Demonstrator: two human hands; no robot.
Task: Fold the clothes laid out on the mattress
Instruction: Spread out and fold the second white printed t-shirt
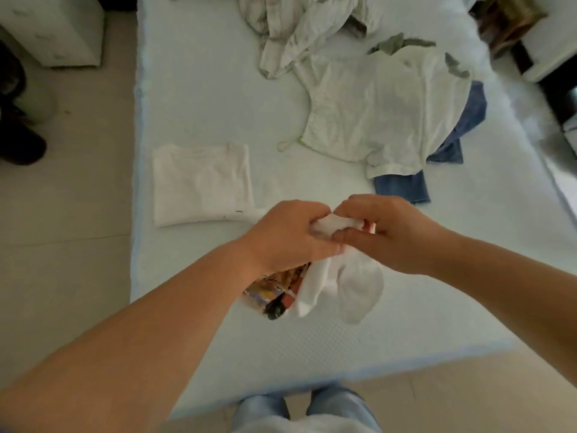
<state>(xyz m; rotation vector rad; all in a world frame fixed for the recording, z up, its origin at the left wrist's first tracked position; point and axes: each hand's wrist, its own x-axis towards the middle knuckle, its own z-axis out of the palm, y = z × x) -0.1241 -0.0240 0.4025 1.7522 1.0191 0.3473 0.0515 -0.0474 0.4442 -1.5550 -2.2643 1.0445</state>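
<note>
Over the mattress [218, 98], both hands, left [290, 235] and right [390, 232], pinch white socks [349, 282].

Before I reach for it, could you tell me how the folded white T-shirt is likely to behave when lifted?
The folded white T-shirt lies flat and thin on the mattress, so it is probably light and floppy. Lifted by one edge, its folds would likely fall open; supporting it from beneath seems safer.

Beige tiled floor [65, 214], white cabinet [59, 29] at upper left, dark furniture [512, 29] at upper right
</note>
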